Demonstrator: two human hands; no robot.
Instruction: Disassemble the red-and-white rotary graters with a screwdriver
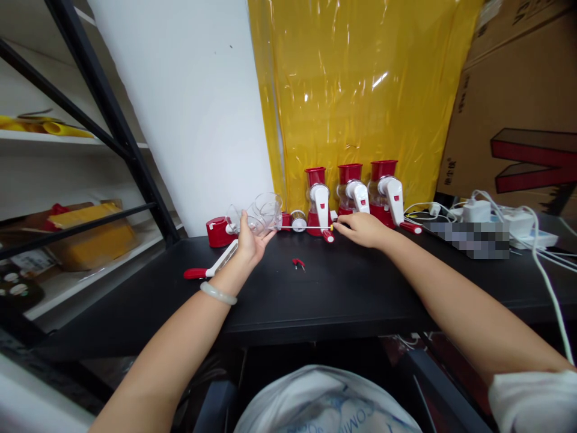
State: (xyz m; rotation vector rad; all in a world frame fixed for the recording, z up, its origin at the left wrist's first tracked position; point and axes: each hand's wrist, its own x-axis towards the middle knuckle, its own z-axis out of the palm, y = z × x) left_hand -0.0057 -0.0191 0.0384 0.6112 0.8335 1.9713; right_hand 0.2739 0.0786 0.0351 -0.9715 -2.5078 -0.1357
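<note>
My left hand (253, 242) is closed around a clear plastic grater housing (262, 218), held tilted on its side above the black tabletop. In my right hand (358, 230) is a screwdriver (306, 227) with a long thin shaft and a bit of yellow by my fingers. Its shaft points left and its tip reaches the housing's right end; whether it sits on a screw is too small to tell. Two small red pieces (298, 263) lie on the table between my hands. A white crank handle with a red grip (197, 273) rests under my left wrist, near a red base (219, 233).
Three red-and-white rotary graters (351, 192) stand along the back, with a metal drum (298, 221) beside them. White chargers and cables (478, 211) crowd the right side, before a large cardboard box (518, 102). A black metal shelf frame (106, 108) rises at left.
</note>
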